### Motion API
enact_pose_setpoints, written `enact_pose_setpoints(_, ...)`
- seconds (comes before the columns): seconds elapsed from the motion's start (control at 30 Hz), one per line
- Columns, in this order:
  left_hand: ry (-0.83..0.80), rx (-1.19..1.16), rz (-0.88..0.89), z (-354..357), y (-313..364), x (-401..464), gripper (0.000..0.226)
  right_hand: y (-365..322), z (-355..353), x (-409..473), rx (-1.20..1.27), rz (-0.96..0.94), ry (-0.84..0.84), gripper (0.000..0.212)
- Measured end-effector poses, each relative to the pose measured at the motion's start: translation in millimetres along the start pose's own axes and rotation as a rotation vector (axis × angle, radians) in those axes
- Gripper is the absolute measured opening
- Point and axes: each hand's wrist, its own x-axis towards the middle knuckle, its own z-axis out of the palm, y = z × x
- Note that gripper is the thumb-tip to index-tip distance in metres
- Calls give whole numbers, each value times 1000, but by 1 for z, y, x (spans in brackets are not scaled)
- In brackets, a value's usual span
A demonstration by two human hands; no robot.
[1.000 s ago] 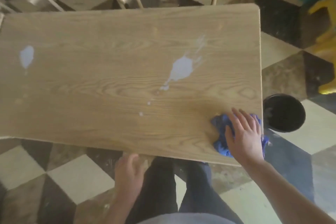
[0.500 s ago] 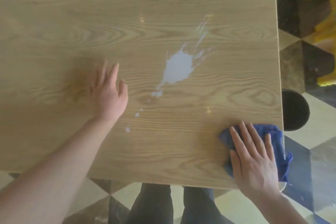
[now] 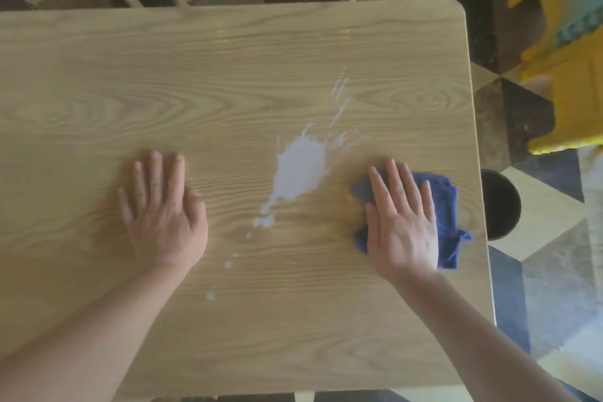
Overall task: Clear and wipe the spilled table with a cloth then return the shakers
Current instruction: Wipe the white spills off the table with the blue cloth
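White liquid still lies in a splash (image 3: 301, 170) at the centre of the pale wood-grain bench (image 3: 228, 75), with thin streaks running toward the upper right and a trail of small drops (image 3: 228, 264) leading down toward the lower middle of the frame, so the wiping proper looks barely begun. The blue cloth (image 3: 447, 206) sits at the right of the frame, near the bench's right edge and just beside the splash but not yet on it. The right hand (image 3: 403, 222) presses it flat, fingers straight and spread, gripping nothing. The left hand (image 3: 163, 215) rests palm down on bare wood at the left of the splash, fingers straight and close together, apparently steadying the person. No shakers show anywhere in view, which suggests the clearing step is done and they wait somewhere out of frame. What is left, by this reckoning: sweep the cloth through the main pool, the streaks and the drops, then bring the shakers back. A dark round bin (image 3: 501, 206) stands on the floor just past the right edge.
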Motion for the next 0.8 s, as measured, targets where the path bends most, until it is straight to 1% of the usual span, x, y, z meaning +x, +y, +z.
enact_pose_setpoints(0.1,-16,15,-2,2,0,1,64,-18,-2,93,14,11,66,52)
enact_pose_setpoints(0.27,-13,40,3,3,1,3,66,-29,-23,235,58,44,138,54)
enact_pose_setpoints(0.33,-14,46,11,4,0,4,67,-32,-28,265,64,61,138,55)
enact_pose_setpoints(0.4,-15,44,15,3,-1,5,68,-34,-28,274,53,60,142,56)
enact_pose_setpoints(0.5,-18,21,12,2,0,4,67,-35,-25,262,43,50,137,56)
enact_pose_setpoints(0.6,-17,-4,11,0,2,4,67,-34,-23,225,10,91,116,54)
enact_pose_setpoints(0.7,-13,-35,13,-1,1,5,67,-37,-11,142,-2,134,88,55)
enact_pose_setpoints(0.8,-12,-44,28,-2,2,5,66,-53,7,20,-38,134,16,57)
